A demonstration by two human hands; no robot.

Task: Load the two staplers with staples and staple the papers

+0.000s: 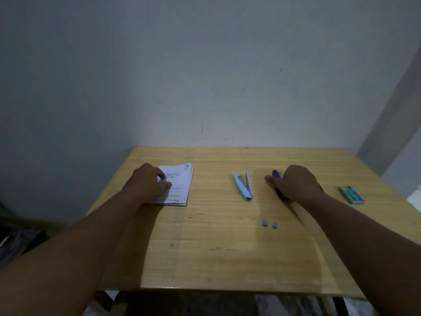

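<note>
1. Work surface: a light wooden table (205, 258) set against a plain wall. Lighting is dim; fine detail is limited.
2. Left hand (149, 182): laid palm-down on the near-left part of the stack of printed papers (178, 185), fingers loosely curled onto the top sheet. It presses rather than pinches. The stack lies at the left of the table.
3. Right hand (295, 183): closed over the purple stapler (276, 174), which rests on the table right of centre. Only its far tip and a dark near end show; I cannot tell whether it is open or shut.
4. Light blue stapler (243, 187): lies untouched between the hands, hinged open in a narrow V, magazine exposed.
5. Staple strips (270, 224): two short grey pieces lie loose near the table centre, towards the near edge, apart from both staplers.
6. Staple box (351, 195): green, at the far right, close to the table edge.
7. Assessment: neither stapler appears loaded; no staple is visible in the papers.
8. Risks: the short strips are small and could be dropped or seated crooked, causing a jam. The top sheets could fan out of line under the flat left hand. A sweeping right forearm could knock the box off the edge.
</note>
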